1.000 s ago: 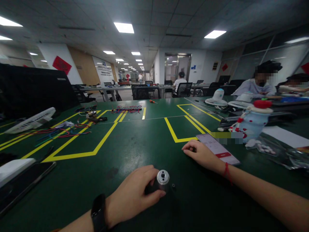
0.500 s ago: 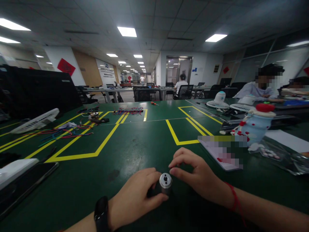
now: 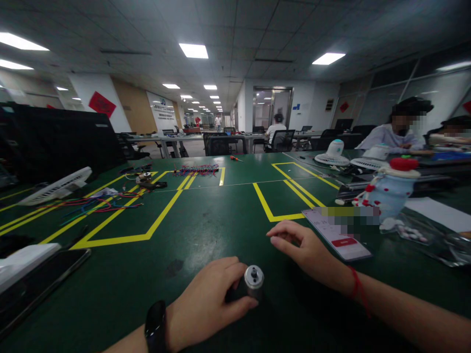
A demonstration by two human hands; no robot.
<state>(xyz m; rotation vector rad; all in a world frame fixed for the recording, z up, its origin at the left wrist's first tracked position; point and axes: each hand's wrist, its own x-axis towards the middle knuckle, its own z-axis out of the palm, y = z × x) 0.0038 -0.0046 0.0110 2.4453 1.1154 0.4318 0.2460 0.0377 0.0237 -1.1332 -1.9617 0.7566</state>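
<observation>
A small metal cylinder, seemingly a little motor, stands upright on the green table. Its round end faces up, with a central shaft and small holes around it. My left hand, wearing a black band, is closed around its left side, thumb in front and fingers behind. Up and to the right, my right hand hovers apart from the motor with loosely curled fingers; I see nothing in it. Just beyond that hand lies a phone with a lit screen and a red button.
Coloured wires and a white fan lie at left, near a dark phone. A screwdriver is at the far edge. On the right stand a blue cup and a clear bag. A person sits beyond.
My right hand has drawn away from the motor, up and to the right, beside the phone. The phone's screen has lit more clearly. My left hand keeps its hold on the motor.
</observation>
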